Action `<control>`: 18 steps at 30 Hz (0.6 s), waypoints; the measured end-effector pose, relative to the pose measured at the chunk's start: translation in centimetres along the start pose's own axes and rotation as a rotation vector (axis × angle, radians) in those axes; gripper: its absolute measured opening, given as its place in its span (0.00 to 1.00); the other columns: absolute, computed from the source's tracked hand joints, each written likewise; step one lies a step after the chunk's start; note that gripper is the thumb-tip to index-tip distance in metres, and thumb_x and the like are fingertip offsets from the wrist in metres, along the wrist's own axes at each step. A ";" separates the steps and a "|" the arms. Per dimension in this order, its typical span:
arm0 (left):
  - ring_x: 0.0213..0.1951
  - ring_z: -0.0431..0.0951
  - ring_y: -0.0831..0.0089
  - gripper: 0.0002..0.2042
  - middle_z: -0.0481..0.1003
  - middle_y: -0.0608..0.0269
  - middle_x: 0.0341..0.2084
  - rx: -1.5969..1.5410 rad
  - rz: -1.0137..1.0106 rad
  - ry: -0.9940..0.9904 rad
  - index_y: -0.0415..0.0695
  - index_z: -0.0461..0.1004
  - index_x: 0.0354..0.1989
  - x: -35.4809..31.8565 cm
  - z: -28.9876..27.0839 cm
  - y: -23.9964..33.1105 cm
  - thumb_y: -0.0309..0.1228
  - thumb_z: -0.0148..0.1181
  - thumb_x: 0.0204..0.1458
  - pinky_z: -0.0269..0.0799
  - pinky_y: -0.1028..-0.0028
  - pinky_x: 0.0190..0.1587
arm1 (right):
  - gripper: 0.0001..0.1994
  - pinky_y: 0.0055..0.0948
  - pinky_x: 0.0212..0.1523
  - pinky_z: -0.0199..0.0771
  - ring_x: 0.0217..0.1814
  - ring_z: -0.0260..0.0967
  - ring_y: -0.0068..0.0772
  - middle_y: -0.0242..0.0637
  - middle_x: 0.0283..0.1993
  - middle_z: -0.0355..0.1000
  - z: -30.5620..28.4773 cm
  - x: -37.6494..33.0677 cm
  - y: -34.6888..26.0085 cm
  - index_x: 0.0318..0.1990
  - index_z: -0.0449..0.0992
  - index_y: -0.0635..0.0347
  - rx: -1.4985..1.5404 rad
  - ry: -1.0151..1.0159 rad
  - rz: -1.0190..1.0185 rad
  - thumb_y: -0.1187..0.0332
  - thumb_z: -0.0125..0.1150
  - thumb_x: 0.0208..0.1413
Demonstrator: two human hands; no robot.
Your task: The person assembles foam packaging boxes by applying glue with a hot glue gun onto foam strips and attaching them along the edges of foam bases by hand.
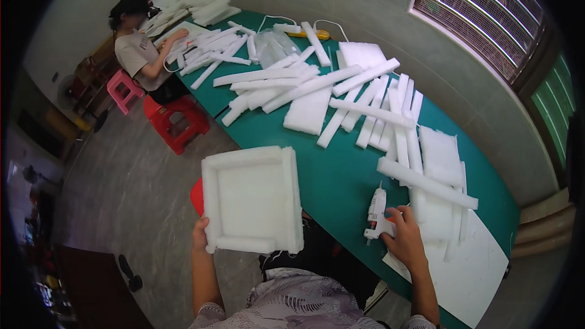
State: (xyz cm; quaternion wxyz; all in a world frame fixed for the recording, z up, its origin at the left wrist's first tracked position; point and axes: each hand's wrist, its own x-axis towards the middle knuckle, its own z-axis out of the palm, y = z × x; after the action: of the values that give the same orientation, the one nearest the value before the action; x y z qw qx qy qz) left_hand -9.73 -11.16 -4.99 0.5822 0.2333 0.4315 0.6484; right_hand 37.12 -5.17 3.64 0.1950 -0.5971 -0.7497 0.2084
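My left hand (pixel 200 233) grips a square white foam tray (pixel 247 201) by its lower left edge. The tray has a flat base with raised foam strips along its sides, and it is held up off the table, facing me. Most of the left fingers are hidden behind it. On the right, my right hand (pixel 406 239) has its fingers curled at the handle of a white hot glue gun (pixel 377 206). The gun is over the green table (pixel 329 176), its nozzle pointing away from me.
Several loose white foam strips (pixel 365 113) lie piled along the table, with foam sheets (pixel 442 155) among them. A white board (pixel 469 274) lies at the near right. At the far left another person (pixel 141 55) sits on a red stool (pixel 177 123), working beside more foam.
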 end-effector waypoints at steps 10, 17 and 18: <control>0.60 0.64 0.60 0.50 0.61 0.49 0.59 0.071 -0.170 -0.483 0.34 0.48 0.65 2.2 13.0 -3.4 0.47 0.66 0.36 0.59 0.66 0.61 | 0.27 0.35 0.57 0.64 0.57 0.65 0.38 0.45 0.54 0.68 -3.8 -6.1 -0.9 0.58 0.65 0.64 0.635 0.290 0.073 0.69 0.64 0.48; 0.60 0.61 0.57 0.53 0.58 0.49 0.60 0.266 -0.318 -0.826 0.35 0.45 0.66 2.2 22.1 -7.9 0.53 0.67 0.36 0.56 0.60 0.62 | 0.47 0.38 0.64 0.55 0.65 0.55 0.43 0.52 0.66 0.52 -1.8 -11.9 -0.4 0.70 0.35 0.62 1.288 0.304 0.397 0.69 0.64 0.49; 0.61 0.61 0.57 0.54 0.58 0.49 0.60 0.279 -0.323 -0.813 0.35 0.45 0.67 2.0 23.1 -8.2 0.54 0.66 0.36 0.56 0.60 0.62 | 0.47 0.38 0.64 0.55 0.65 0.55 0.43 0.52 0.66 0.52 -2.0 -13.3 -0.5 0.70 0.35 0.62 1.307 0.416 0.343 0.69 0.64 0.49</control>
State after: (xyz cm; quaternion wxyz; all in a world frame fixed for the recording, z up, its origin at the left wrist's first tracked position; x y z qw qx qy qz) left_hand 12.93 -3.00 -0.25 0.7610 0.4745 0.2821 0.3408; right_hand 40.56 -18.14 5.02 0.6171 -0.4948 -0.3137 0.5253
